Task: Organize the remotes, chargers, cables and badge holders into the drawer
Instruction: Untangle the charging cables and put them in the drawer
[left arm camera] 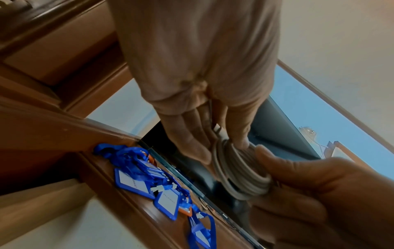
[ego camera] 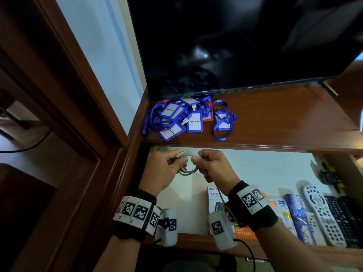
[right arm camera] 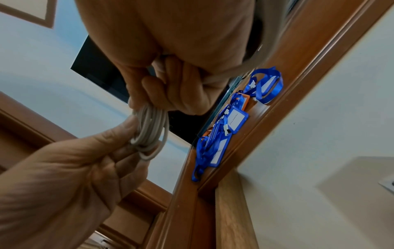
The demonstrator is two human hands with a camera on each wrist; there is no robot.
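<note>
Between the curled fingers [ego camera: 181, 160] of the left hand [ego camera: 165, 169] and right hand [ego camera: 213, 165], a coiled white cable [ego camera: 186, 162] is gripped above the open drawer [ego camera: 255, 165], badge holders [ego camera: 182, 118] lying beyond the fingertips on the counter [ego camera: 284, 118].

One coiled white cable [ego camera: 186, 163]. Three remotes [ego camera: 322, 214] lie at the near right. At least three charger packages [ego camera: 215, 197]. The badge holders [ego camera: 182, 118] overlap too much to count; one is orange.
</note>
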